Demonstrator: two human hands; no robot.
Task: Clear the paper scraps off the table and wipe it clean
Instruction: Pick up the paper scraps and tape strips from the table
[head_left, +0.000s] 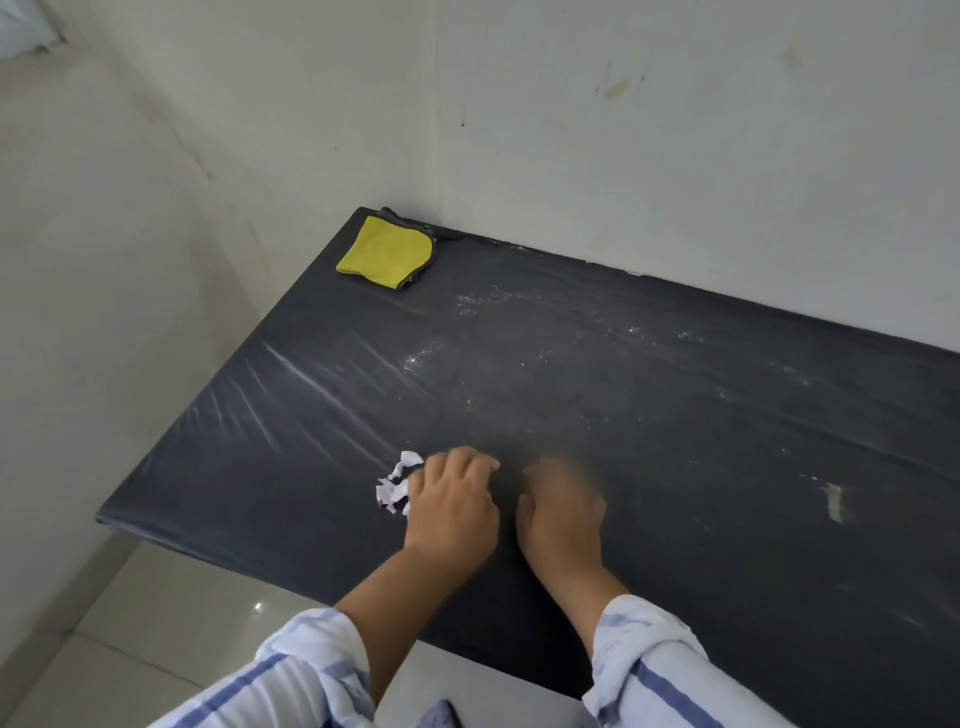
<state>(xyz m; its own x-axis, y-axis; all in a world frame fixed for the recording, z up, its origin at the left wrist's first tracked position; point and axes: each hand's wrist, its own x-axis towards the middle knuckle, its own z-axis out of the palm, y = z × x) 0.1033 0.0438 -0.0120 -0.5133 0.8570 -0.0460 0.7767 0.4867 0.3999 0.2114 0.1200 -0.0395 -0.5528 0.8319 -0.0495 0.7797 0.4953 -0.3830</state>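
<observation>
At the far left corner of the dark counter (234, 467), against the wall, a folded yellow cloth (384, 254) lies flat, well apart from both hands. Nearer the front edge sits a small crumpled cluster of white paper scraps (397, 486), close to the counter's left end.

The left hand (454, 499) is just to the right of the scraps, touching them on its thumb side. Its knuckles are up and its fingers are bent down toward the surface; whether thumb and fingers actually pinch any paper is hidden under the hand, so I cannot tell. The right hand (563, 506) is just beside it, farther right, palm down and blurred by motion, and its fingers are too smeared to say if they are spread or closed.

The relation that matters is that the scraps lie to the left of both hands, with the left hand directly against them and the right hand a whole hand farther off. The left hand is therefore the likely one to gather them, probably sweeping or lifting toward the nearby front-left edge.

Farther back and to the right, white specks (467, 301) dust the surface. Toward the right side a pale strip (834, 501) lies alone, its long axis running roughly front to back, nearer the right hand. Wiping looks not yet begun, judging by the untouched cloth.
</observation>
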